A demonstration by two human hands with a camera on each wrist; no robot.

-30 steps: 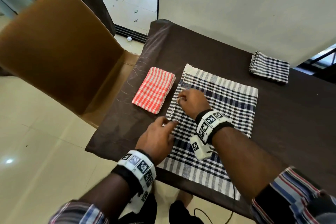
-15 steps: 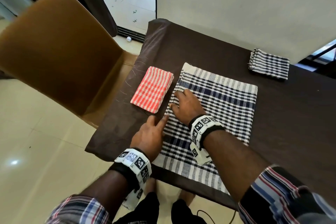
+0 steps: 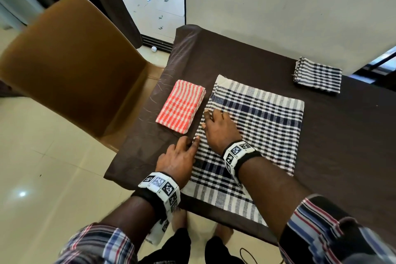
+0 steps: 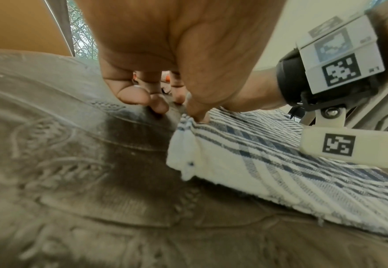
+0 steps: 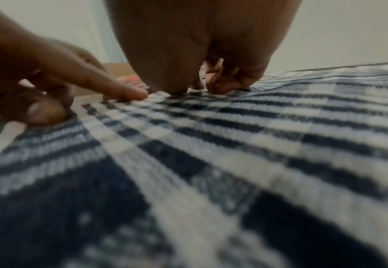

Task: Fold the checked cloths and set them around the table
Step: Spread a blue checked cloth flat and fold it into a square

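Surface: your table (image 3: 246,60) wears a dark brown cover; tiled floor beyond.
Chair (image 3: 70,66): just beside the table's left edge.
Blue checked cloth (image 3: 267,122): spread flat before you, its near edge overhanging.
Left hand (image 3: 177,161): forefinger presses its left edge.
Right hand (image 3: 218,130): fingers lie flat, relaxed on it.
Red checked cloth (image 3: 182,109): folded, just left.
Folded blue cloth (image 3: 317,75): far right corner.

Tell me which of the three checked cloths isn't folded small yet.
The big blue cloth under both hands. It lies spread wide at the table's near edge, while the red cloth beside it and the small blue cloth at the far right are compact folded rectangles.
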